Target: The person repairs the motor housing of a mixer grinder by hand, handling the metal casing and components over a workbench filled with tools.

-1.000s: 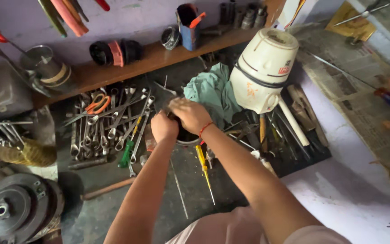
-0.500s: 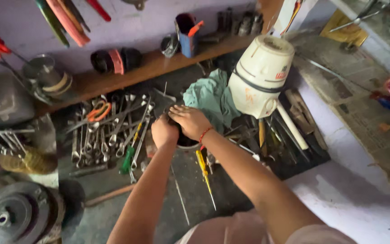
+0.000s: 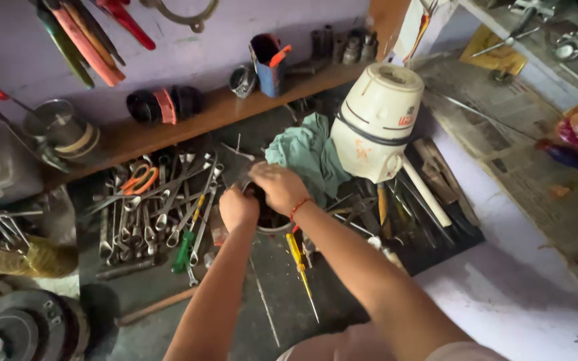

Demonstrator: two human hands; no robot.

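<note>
Mostly hidden, a dark round part sits clamped under left hand and right hand grip

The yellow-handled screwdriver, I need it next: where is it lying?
In the head view the yellow-handled screwdriver lies on the dark bench just below the right hand, under that forearm, tip pointing toward the person.

dark workbench bearing spanners, screwdriver, green cloth.
</note>
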